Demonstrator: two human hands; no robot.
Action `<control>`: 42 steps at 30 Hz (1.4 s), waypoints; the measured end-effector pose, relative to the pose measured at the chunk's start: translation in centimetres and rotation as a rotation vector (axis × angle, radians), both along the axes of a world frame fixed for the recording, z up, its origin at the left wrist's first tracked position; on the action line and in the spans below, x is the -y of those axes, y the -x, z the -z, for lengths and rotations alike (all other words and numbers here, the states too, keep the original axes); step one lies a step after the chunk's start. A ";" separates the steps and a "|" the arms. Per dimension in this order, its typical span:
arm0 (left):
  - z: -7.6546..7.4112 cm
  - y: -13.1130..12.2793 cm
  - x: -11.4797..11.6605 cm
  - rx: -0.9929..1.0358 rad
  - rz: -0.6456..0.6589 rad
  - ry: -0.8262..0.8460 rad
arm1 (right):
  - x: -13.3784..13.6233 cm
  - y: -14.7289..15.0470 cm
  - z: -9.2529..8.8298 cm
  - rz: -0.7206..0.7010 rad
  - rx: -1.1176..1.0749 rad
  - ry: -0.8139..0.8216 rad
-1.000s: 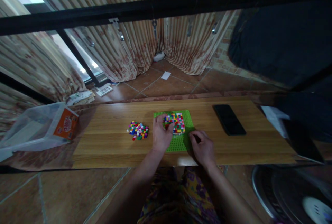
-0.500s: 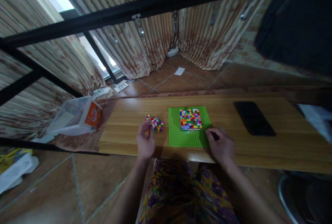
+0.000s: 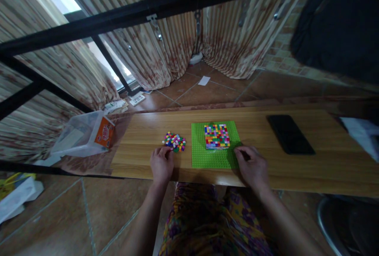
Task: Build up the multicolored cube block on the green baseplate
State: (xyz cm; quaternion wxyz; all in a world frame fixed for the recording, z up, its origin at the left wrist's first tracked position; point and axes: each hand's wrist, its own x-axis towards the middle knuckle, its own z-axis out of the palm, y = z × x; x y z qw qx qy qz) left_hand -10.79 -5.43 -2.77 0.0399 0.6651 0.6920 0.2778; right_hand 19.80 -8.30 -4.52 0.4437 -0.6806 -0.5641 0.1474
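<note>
A green studded baseplate [image 3: 201,158] lies on the wooden tabletop. On it stands a square block of multicoloured toy bricks [image 3: 217,136], its top a patchwork of small coloured squares. Left of the plate is a loose pile of tiny toy bricks [image 3: 177,142]. My left hand [image 3: 162,165] is at the pile's near edge, thumb and finger pinched together on what looks like one small reddish brick. My right hand [image 3: 253,165] rests at the plate's right edge, fingers curled closed; whether they grip the edge or a small piece is hidden.
A black phone-like slab [image 3: 290,134] lies on the table [image 3: 139,129] at the right. Left of the table stands a clear plastic box [image 3: 79,135] with an orange label. A black metal bar [image 3: 177,5] crosses the view above, before striped curtains [image 3: 177,46].
My left hand has drawn back slightly toward me and left, uncovering more of the brick pile. My right hand stays at the baseplate's edge. The view has shifted slightly.
</note>
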 end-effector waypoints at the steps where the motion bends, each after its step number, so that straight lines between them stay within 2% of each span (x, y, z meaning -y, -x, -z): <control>1: 0.1 -0.1 -0.1 -0.017 0.005 0.000 | 0.0 0.0 -0.1 0.001 -0.005 0.001; 8: -0.3 0.0 -0.1 -0.111 0.059 0.062 | 0.0 0.0 -0.1 -0.003 0.004 -0.009; 16: 0.1 -0.3 0.4 -0.151 0.028 0.049 | 0.1 -0.1 0.1 0.001 0.000 -0.003; 28: 0.5 -1.0 0.1 0.035 0.047 -0.020 | 0.1 -0.1 0.2 0.004 0.032 0.001; 33: 0.2 -0.2 -0.8 0.094 -0.015 -0.039 | 0.0 -0.2 0.4 0.000 0.026 0.004; 38: -0.4 0.5 -2.0 -0.033 -0.076 0.042 | 0.0 -0.3 0.4 0.000 0.029 0.018; 42: -0.5 0.5 -2.4 -0.056 -0.085 0.064 | 0.0 -0.2 0.4 -0.002 0.023 0.013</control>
